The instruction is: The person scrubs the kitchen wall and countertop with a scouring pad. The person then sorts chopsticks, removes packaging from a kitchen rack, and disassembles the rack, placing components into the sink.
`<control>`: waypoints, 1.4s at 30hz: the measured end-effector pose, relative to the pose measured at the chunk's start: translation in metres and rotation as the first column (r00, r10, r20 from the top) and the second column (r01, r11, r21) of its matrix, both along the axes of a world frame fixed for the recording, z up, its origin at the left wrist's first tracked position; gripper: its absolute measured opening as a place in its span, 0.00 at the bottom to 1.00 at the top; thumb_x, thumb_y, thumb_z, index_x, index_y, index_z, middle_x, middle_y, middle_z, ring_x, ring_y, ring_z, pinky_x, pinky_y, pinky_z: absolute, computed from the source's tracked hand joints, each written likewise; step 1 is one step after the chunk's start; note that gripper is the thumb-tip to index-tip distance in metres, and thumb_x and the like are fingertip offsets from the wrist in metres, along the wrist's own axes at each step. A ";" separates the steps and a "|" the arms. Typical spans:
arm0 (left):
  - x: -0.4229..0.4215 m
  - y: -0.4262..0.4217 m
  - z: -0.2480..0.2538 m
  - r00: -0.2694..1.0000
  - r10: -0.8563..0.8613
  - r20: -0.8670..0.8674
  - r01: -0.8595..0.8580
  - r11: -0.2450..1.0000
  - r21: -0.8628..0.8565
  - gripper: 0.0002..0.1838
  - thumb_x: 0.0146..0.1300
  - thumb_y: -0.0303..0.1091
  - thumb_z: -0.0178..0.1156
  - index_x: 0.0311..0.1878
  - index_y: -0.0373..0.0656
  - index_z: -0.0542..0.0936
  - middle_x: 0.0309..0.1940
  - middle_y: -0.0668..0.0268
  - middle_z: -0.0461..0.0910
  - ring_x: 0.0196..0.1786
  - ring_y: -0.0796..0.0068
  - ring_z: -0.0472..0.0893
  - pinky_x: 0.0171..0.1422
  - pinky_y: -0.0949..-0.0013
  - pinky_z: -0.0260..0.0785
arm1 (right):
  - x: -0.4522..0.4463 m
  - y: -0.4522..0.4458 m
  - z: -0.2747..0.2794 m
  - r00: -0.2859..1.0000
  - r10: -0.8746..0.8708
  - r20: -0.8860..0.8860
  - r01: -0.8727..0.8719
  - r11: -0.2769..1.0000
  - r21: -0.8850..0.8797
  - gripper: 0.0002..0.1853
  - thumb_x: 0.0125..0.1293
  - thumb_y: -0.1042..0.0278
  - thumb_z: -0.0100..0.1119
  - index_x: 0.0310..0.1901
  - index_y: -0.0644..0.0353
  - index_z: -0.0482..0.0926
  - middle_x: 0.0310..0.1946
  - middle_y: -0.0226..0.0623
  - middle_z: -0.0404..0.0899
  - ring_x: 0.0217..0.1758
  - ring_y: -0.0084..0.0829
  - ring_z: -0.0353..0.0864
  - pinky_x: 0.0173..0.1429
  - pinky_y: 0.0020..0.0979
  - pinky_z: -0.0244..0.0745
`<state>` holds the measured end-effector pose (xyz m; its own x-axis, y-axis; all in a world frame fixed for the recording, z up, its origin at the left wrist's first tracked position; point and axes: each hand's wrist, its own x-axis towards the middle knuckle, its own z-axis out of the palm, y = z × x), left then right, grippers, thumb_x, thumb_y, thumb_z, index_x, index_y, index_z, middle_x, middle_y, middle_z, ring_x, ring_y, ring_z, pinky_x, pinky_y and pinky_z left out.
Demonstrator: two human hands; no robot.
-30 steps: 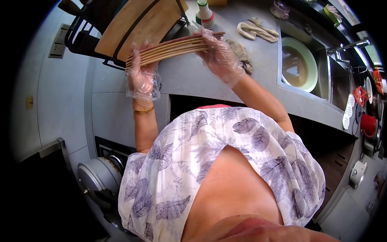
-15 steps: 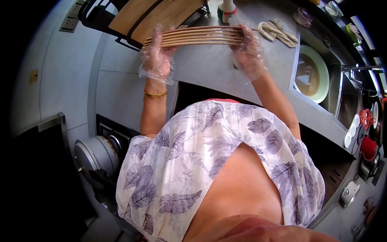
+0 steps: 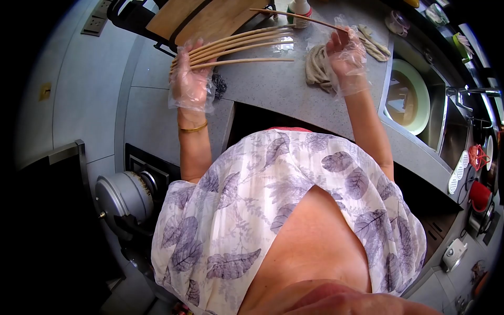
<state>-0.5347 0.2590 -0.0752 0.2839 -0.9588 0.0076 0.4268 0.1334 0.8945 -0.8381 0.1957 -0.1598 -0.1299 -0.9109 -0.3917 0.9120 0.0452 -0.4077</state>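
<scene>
My left hand (image 3: 190,77), in a clear plastic glove, is closed around the ends of several long wooden chopsticks (image 3: 239,46). Their free ends fan out to the right above the counter. In my right hand (image 3: 346,56), gloved the same way, is a single chopstick (image 3: 294,16), its far end pointing left. A folded grey-beige cloth (image 3: 317,68) lies just left of my right wrist. Beside my left hand, partly hidden behind the glove, is a dark, wiry scrubber (image 3: 219,86).
Wooden boards (image 3: 197,20) stand in a black rack at the back left. Behind the chopsticks is a bottle (image 3: 299,11). A pale cloth (image 3: 375,44) lies near the sink, where a light green basin (image 3: 421,107) holds cloudy water. A pressure cooker (image 3: 123,197) sits at left.
My hands have moved apart, the right going right with one chopstick separated from the bundle. The chopsticks in my left hand have fanned out. The grey-beige cloth and scrubber have come into sight.
</scene>
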 end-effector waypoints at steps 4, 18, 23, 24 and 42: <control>0.005 0.002 -0.002 0.999 0.002 -0.039 -0.002 1.000 -0.013 0.14 0.70 0.38 0.44 0.48 0.37 0.69 0.51 0.49 0.73 0.55 0.55 0.74 0.54 0.52 0.75 | -0.007 -0.003 -0.004 1.000 -0.025 0.000 0.025 1.000 -0.001 0.07 0.60 0.61 0.58 0.38 0.50 0.76 0.34 0.26 0.81 0.38 0.29 0.77 0.41 0.35 0.71; 0.003 0.012 0.003 0.998 -0.047 0.052 0.046 0.999 0.029 0.14 0.70 0.38 0.43 0.48 0.37 0.70 0.49 0.50 0.75 0.51 0.54 0.77 0.49 0.52 0.78 | -0.014 0.003 0.053 0.265 -0.205 -0.942 -0.559 0.763 -0.323 0.12 0.64 0.64 0.57 0.44 0.62 0.79 0.32 0.34 0.81 0.34 0.23 0.80 0.40 0.23 0.77; -0.010 0.005 -0.004 0.991 -0.132 0.004 0.130 0.986 0.107 0.16 0.70 0.39 0.43 0.49 0.36 0.70 0.50 0.50 0.74 0.54 0.54 0.75 0.53 0.51 0.76 | -0.013 -0.002 0.025 0.014 0.108 -0.994 -0.796 0.602 0.054 0.12 0.59 0.69 0.63 0.43 0.65 0.80 0.32 0.37 0.83 0.37 0.23 0.81 0.43 0.23 0.76; -0.015 0.002 -0.006 0.987 -0.162 -0.009 0.161 0.979 0.127 0.16 0.70 0.40 0.43 0.49 0.37 0.71 0.51 0.50 0.74 0.55 0.54 0.75 0.54 0.51 0.75 | -0.018 0.006 0.036 -0.030 0.169 -0.985 -0.800 0.587 0.125 0.12 0.59 0.69 0.62 0.42 0.65 0.80 0.30 0.37 0.83 0.35 0.22 0.81 0.42 0.21 0.75; -0.142 0.006 -0.048 0.589 -0.686 -0.428 0.800 0.418 0.431 0.15 0.70 0.38 0.45 0.51 0.36 0.68 0.50 0.47 0.73 0.53 0.52 0.75 0.54 0.50 0.75 | -0.083 0.241 0.060 0.552 0.439 -0.709 0.024 0.842 0.540 0.10 0.58 0.62 0.60 0.32 0.60 0.79 0.23 0.34 0.81 0.13 0.11 0.62 0.13 0.14 0.47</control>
<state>-0.6768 0.2655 -0.1229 -0.6003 -0.6000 -0.5288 0.2536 -0.7699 0.5856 -0.9216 0.4366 -0.0999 -0.4203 -0.7000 -0.5774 0.1651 0.5667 -0.8072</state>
